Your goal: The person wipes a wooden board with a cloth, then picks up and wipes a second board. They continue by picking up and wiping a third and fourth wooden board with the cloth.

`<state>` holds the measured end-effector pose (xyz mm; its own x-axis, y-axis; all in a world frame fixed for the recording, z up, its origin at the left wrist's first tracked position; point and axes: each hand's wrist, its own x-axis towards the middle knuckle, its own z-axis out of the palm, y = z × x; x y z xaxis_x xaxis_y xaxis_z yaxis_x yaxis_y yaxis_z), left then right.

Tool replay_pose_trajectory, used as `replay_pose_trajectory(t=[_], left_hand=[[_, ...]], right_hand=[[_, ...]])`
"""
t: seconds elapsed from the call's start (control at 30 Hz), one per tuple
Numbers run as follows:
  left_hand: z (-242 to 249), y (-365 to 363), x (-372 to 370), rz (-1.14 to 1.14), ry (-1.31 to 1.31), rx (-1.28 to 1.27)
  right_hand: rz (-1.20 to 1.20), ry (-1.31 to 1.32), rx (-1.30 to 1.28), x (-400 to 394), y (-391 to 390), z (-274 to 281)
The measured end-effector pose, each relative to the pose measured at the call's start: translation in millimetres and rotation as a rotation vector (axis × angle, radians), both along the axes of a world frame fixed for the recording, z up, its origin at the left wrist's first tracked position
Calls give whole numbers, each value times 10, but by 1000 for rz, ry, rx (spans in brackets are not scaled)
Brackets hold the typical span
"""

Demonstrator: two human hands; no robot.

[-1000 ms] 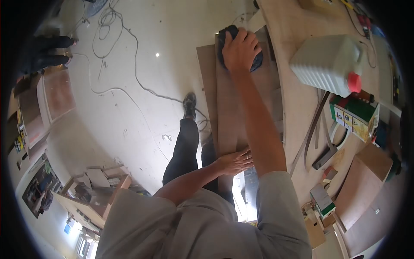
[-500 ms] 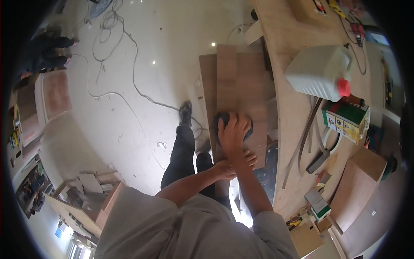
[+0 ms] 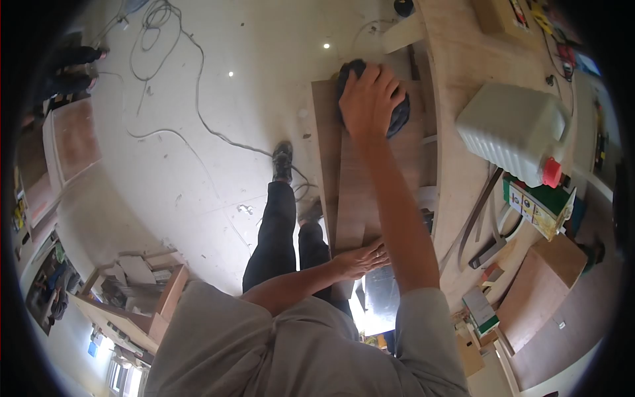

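Note:
Brown wooden boards (image 3: 377, 175) lie lengthwise in front of me, a narrow one on top of a wider one. At their far end my right hand (image 3: 372, 99) is wrapped over a dark, bunched cloth (image 3: 398, 118) that rests on the wood. My left hand (image 3: 360, 261) lies flat on the near end of the boards, fingers stretched toward the right and partly behind my right forearm.
On the right, a workbench (image 3: 453, 59) holds a translucent jug (image 3: 509, 129) with a red cap, a green-and-white box (image 3: 537, 202), dark strips and a wooden box (image 3: 539, 288). Cables (image 3: 198, 99) cross the floor. A person's legs (image 3: 73, 69) show at upper left.
My right hand has slid the dark cloth away from me to the far end of the boards, and that arm is now extended. My left hand stays near the close end.

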<state>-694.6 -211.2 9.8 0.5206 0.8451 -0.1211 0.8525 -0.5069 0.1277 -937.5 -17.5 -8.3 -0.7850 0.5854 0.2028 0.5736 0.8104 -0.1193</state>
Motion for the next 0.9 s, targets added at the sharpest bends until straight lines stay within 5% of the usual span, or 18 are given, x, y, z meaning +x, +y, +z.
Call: replay_pose_trajectory(t=[0.13, 0.23, 0.43, 0.53, 0.73, 0.83, 0.9], left_hand=[[148, 6, -108, -33, 84, -25], [-50, -105, 90, 84, -135, -4], [-328, -199, 349, 291, -186, 241], [-345, -132, 283, 245, -438, 71], [-381, -192, 366, 279, -239, 151], [-297, -252, 397, 100, 9, -17], [-97, -135, 142, 48, -59, -18]], right_hand=[[-28, 59, 35, -368, 239, -76], [-44, 121, 29, -305, 194, -53], [-181, 0, -317, 1417, -753, 154], [-195, -74, -276, 2108, -1184, 52], [-177, -56, -196, 1320, -658, 0], [-204, -6, -165, 761, -310, -1], [-218, 2, -139, 418, -71, -38]])
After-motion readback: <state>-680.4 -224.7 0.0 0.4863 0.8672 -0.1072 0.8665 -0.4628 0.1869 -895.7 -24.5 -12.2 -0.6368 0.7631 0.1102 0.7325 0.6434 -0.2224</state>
